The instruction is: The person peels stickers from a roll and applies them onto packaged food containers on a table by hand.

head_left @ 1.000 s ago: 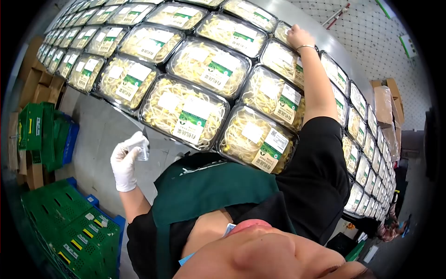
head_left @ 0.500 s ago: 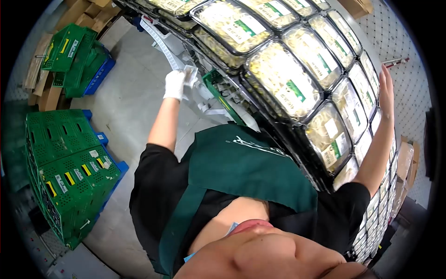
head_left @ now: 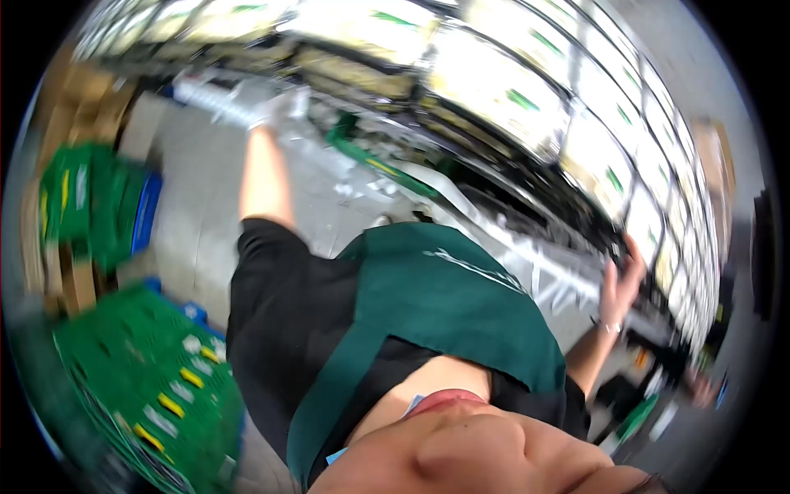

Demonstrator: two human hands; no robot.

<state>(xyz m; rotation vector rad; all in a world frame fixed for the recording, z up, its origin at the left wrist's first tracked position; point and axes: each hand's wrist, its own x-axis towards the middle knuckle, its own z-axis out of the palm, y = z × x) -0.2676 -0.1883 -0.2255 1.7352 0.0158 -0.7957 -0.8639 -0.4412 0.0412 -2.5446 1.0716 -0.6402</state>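
1. Motion smears the left hand (head_left: 270, 111); I can't tell how far its gloved fingers close, or whether they grip the pale strip (head_left: 210, 99) beside them.
2. The right hand (head_left: 623, 284) is bare, thumb and fingers parted, near the packs' dark lower edge; contact is unclear.
3. The packs of sprouts (head_left: 494, 86) lie in rows across the top, labels blurred, outer rows cut off.
4. Compared with before, the right hand is down from the packs' far side, nearer the apron (head_left: 453, 296).
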